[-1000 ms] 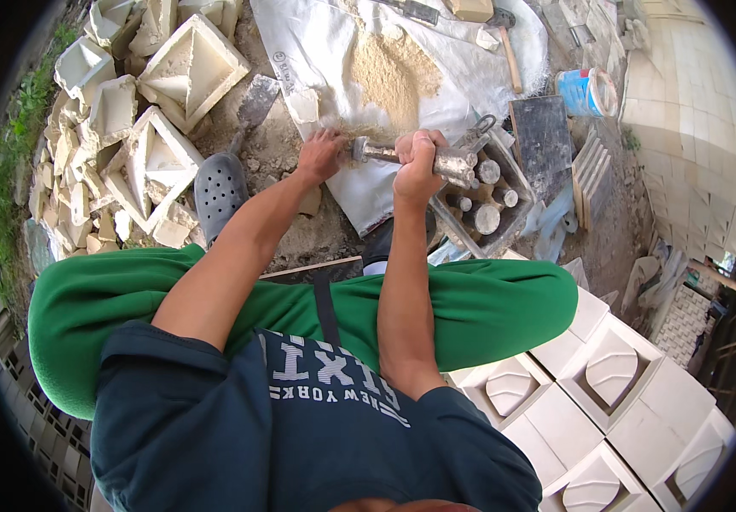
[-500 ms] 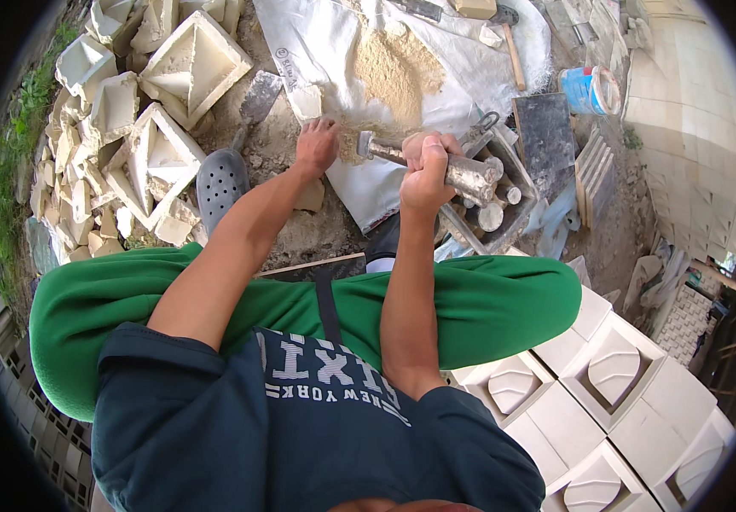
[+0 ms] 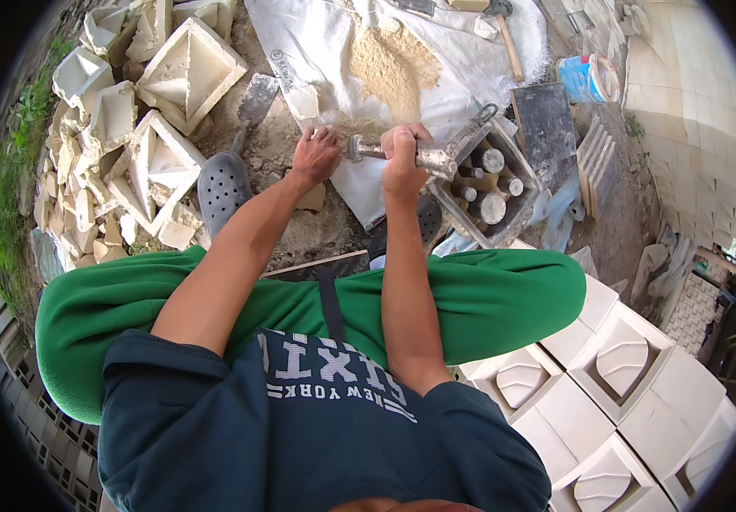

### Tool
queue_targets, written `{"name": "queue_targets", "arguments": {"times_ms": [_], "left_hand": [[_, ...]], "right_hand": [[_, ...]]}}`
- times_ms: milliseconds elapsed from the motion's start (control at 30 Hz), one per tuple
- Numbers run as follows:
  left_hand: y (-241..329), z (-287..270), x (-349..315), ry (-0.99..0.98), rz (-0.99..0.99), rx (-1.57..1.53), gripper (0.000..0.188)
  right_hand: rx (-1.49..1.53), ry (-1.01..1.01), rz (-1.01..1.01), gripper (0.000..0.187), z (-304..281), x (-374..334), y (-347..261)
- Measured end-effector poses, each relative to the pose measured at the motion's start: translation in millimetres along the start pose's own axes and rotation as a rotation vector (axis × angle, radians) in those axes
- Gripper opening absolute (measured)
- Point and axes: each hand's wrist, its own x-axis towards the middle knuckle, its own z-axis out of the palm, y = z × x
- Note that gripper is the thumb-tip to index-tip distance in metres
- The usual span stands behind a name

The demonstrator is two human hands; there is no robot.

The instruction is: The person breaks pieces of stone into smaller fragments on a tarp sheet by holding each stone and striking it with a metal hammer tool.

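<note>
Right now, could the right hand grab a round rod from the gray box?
Probably not straight away: the right hand is wrapped around a metal tool. Otherwise the way looks free: the gray box is close by, open on top, and the round rods show uncovered ends.

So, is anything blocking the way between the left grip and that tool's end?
Nothing visible stands in the way: only a narrow gap with sandy grit shows between the left grip and the tool, which the right grip holds.
</note>
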Motion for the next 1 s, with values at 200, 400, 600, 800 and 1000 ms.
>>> {"name": "queue_targets", "arguments": {"times_ms": [200, 400, 600, 800, 1000], "left_hand": [[4, 14, 8, -0.123, -0.061, 0.025, 0.010], [6, 12, 21, -0.175, -0.023, 0.027, 0.011], [-2, 7, 20, -0.040, -0.065, -0.076, 0.013], [0, 5, 8, -0.057, -0.101, -0.112, 0.014], [2, 8, -9, 0.034, -0.090, -0.085, 0.013]], "right_hand": [[0.059, 0.024, -0.020, 0.020, -8, -5, -16], [0.029, 0.143, -0.065, 0.024, -17, -3, -39], [0.099, 0.033, -0.141, 0.019, -20, -6, -39], [-0.032, -0.020, 0.009, 0.022, -9, -3, 1], [0.087, -0.027, -0.101, 0.020, -12, -6, -38]]}}
